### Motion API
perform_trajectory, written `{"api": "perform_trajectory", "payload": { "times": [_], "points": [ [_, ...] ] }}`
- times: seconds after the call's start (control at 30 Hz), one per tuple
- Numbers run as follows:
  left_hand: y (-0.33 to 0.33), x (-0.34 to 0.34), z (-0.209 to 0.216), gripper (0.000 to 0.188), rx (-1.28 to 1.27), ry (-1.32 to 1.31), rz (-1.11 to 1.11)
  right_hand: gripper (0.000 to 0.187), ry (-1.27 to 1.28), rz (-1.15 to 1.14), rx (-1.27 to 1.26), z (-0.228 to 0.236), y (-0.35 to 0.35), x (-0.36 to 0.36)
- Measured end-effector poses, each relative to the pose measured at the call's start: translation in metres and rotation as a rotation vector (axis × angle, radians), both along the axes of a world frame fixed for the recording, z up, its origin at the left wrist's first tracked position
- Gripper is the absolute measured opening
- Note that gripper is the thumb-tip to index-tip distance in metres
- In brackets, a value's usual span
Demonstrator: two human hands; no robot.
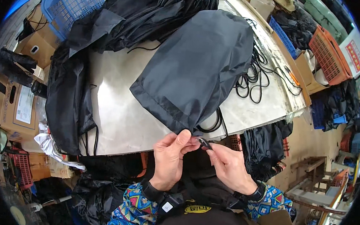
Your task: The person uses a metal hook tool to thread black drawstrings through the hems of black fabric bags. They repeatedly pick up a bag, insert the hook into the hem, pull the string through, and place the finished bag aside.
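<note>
A black fabric drawstring bag lies flat on the pale worktable, its near corner reaching over the front edge. My left hand pinches that corner between thumb and fingers. Close beside it, my right hand is closed on a small dark piece with a shiny part, seemingly the end of a black cord; its exact form is too small to tell. A loop of black cord hangs next to the bag's corner, just above my right hand.
More black bags are heaped at the back and left of the table. Loose black cords lie right of the bag, near an orange-handled tool. A blue basket, cardboard boxes and an orange crate surround the table.
</note>
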State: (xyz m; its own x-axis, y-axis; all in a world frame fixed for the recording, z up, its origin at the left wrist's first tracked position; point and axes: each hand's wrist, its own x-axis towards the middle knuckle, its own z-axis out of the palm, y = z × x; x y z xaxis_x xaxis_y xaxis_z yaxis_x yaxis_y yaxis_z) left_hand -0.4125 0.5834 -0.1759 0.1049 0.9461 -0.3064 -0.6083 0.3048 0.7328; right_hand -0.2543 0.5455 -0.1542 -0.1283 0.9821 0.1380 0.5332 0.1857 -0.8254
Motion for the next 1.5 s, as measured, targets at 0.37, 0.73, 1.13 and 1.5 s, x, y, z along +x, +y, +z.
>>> {"api": "perform_trajectory", "payload": {
  "times": [0.37, 0.73, 1.13, 1.5],
  "points": [
    [0.009, -0.002, 0.004, 0.023, 0.055, 0.13, -0.092, 0.016, 0.027, -0.035, -0.041, 0.0, -0.002, 0.007],
    [0.005, 0.005, 0.0, 0.018, 0.112, 0.14, -0.021, 0.014, 0.021, 0.022, -0.002, 0.0, 0.001, 0.001],
    [0.014, 0.0, 0.0, 0.015, 0.099, 0.226, 0.082, 0.019, 0.042, 0.123, -0.155, 0.004, 0.014, 0.002],
    [0.033, -0.026, -0.01, 0.024, 0.091, 0.134, 0.037, 0.019, -0.038, 0.186, -0.101, -0.007, 0.008, 0.026]
  ]
}}
